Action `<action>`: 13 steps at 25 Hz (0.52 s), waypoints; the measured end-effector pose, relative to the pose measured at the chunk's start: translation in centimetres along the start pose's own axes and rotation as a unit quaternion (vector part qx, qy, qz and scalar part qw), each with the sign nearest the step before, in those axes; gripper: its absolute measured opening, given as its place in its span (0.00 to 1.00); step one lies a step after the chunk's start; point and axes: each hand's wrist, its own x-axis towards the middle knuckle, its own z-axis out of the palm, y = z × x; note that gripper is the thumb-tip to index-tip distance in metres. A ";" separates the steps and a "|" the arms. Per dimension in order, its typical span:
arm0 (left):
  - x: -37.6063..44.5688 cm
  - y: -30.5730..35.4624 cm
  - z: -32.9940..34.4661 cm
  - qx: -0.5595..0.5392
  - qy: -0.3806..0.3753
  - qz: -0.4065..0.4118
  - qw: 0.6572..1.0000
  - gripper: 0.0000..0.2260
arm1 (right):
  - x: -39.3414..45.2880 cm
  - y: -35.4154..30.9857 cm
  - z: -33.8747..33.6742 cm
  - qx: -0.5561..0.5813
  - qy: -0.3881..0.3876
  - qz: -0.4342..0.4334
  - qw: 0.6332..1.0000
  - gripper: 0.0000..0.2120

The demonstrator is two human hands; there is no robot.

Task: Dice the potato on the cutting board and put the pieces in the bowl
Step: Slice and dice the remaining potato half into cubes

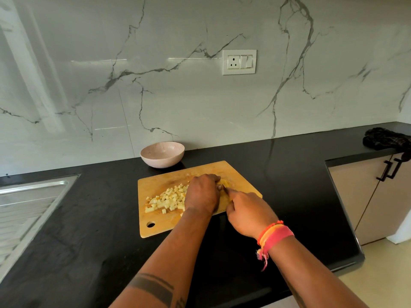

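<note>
Now two hands work one cutting board; one bowl.

Cutting board: pale wood, matt, faintly scored and stained. Countertop: black stone, polished, lightly reflective. Backsplash: white grey-veined marble-look slab, high gloss. Bowl: pinkish, speckled, smooth satin finish. Sink drainboard: ribbed brushed steel. Wristband: woven thread, frayed. Dark cloth: coarse knit.
</note>
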 end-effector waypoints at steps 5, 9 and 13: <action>-0.1 -0.1 0.0 -0.015 -0.004 -0.013 1.000 0.15 | -3.7 0.2 0.4 -0.003 0.022 0.006 1.000 0.25; -0.2 -0.1 -0.3 -0.041 -0.007 -0.017 0.999 0.16 | -4.2 0.0 -0.2 0.017 0.050 0.018 0.998 0.25; -0.2 -0.2 -0.4 -0.029 -0.007 -0.016 0.999 0.16 | -1.3 -0.4 -0.6 0.019 0.066 0.022 0.997 0.25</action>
